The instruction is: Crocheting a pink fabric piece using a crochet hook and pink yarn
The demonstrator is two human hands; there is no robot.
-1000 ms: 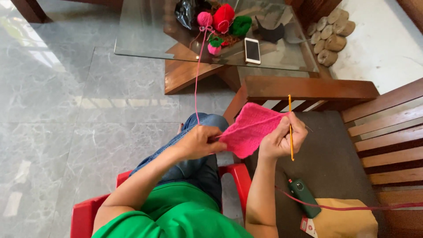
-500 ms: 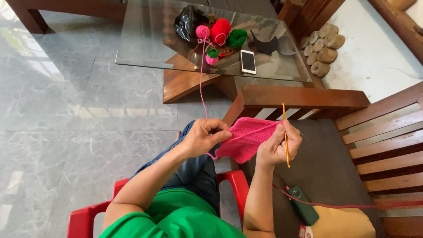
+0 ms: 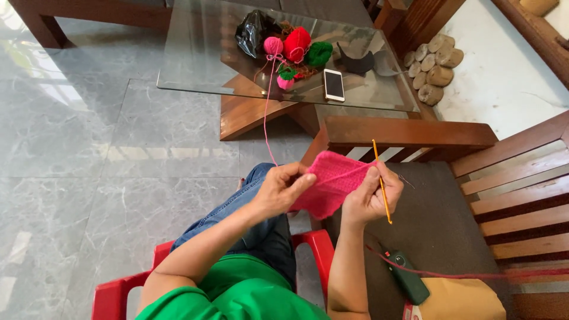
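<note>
Head view: your right hand (image 3: 368,198) has its grip clamped on the thin yellow crochet hook (image 3: 382,181) and your left hand (image 3: 283,189) pinches the pink crocheted square (image 3: 332,181) above your lap. The pink yarn strand (image 3: 267,112) runs taut to the small pink yarn ball (image 3: 273,45) on the glass counter (image 3: 195,59); a tug could roll it off.

**Pink crochet piece held over the lap**

The left hand (image 3: 283,191) pinches the pink crochet piece (image 3: 333,182); the right hand (image 3: 370,198) grips its other edge and a yellow crochet hook (image 3: 382,182). Pink yarn (image 3: 267,112) runs up to yarn balls (image 3: 296,46) on the glass counter (image 3: 195,65), near a phone (image 3: 333,85).
</note>
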